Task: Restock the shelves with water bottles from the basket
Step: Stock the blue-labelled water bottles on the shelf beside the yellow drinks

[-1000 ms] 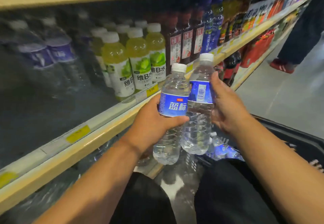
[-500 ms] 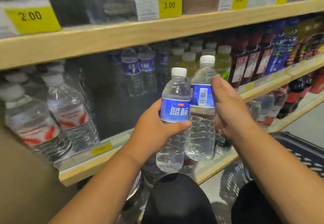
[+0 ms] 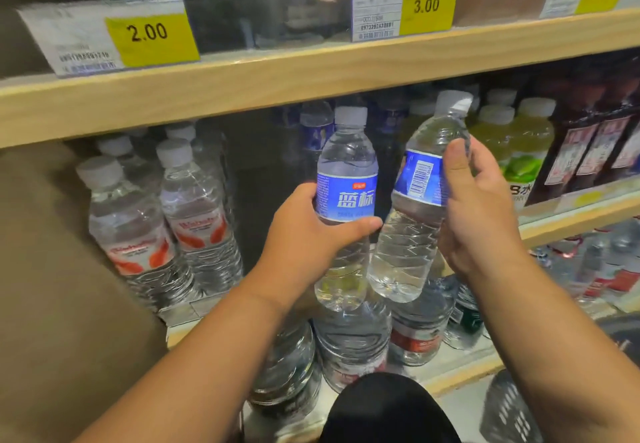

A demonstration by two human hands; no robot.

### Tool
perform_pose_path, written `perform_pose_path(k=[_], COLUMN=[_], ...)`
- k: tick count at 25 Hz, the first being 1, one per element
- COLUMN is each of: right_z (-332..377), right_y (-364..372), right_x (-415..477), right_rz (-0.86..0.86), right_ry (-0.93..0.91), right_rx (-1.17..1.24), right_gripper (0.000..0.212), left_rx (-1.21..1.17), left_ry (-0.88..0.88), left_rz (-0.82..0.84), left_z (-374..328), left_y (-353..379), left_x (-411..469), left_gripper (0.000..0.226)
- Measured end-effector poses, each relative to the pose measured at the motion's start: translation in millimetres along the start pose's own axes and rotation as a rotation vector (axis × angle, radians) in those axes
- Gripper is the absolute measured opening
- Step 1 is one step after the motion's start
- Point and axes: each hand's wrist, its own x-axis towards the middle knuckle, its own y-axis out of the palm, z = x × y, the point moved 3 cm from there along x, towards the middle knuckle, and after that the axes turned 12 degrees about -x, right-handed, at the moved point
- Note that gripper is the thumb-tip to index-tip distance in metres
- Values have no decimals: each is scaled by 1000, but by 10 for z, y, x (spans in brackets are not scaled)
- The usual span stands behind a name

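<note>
The shelf unit is seen head-on; the upper shelf board [image 3: 311, 72] runs across the view above the middle shelf [image 3: 571, 224]. On the middle shelf, red-label water bottles [image 3: 138, 234] are stocked at left, green drink bottles [image 3: 512, 141] and dark drink bottles [image 3: 588, 144] at right. A dark gap [image 3: 266, 179] is left between them, with a few blue-label bottles [image 3: 315, 131] at its back. Big water bottles [image 3: 349, 338] are stocked on the shelf below. A corner of the basket [image 3: 509, 411] is seen low right.

The left hand [image 3: 304, 234] is wrapped round the left bottle [image 3: 346, 172], thumb across the front under the label. That bottle is held upright before the gap. The right hand [image 3: 478, 214] is clamped on the right bottle [image 3: 415, 200], thumb on the label. That bottle is tilted, cap toward the green drinks. The two are held just beside each other in the air; contact cannot be told. Neither is on the shelf yet.

Price tags [image 3: 149, 34] are fixed along the upper board.

Risks, as judged: the tilted cap may be caught on the upper board or knocked into the green drinks if it is not straightened first. The red-label row may be toppled if the left bottle is pushed in too far left. A base may be snagged on the front lip. The thin ribbed plastic may be slipped through a loose grip.
</note>
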Motion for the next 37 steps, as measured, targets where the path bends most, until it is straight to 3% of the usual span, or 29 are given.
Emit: perform_pose_path(k=[5, 8, 15, 19, 23, 26, 30, 35, 37], right_z=[-173, -245, -350, -310, -224, -91, -152, -297, -387], right_y=[-50, -74, -58, -20, -16, 70, 153, 234, 266], right_x=[136, 190, 327, 288, 302, 298, 323, 330, 335], right_rz=[-29, -17, -24, 20, 63, 89, 32, -25, -31], right_ry=[12, 50, 64, 37, -79, -163, -244, -272, -288], right_rx=[62, 97, 129, 164, 122, 81, 10, -130, -223], right_gripper=[47, 64, 57, 70, 52, 70, 31, 76, 68], left_rx=[-146, -211, 9, 42, 14, 4, 21, 32, 19], left_ry=[-66, -38, -12, 29, 82, 103, 113, 105, 89], left_rz=[-228, -307, -318, -250, -213, -192, -196, -169, -162], left_z=[96, 106, 280, 458, 586, 635, 689, 677, 694], left_y=[-52, -41, 47, 110, 129, 126, 115, 105, 99], left_x=[262, 493, 875, 993, 1022, 1020, 1028, 1019, 1025], left_gripper=[35, 38, 63, 65, 70, 72, 73, 73, 71])
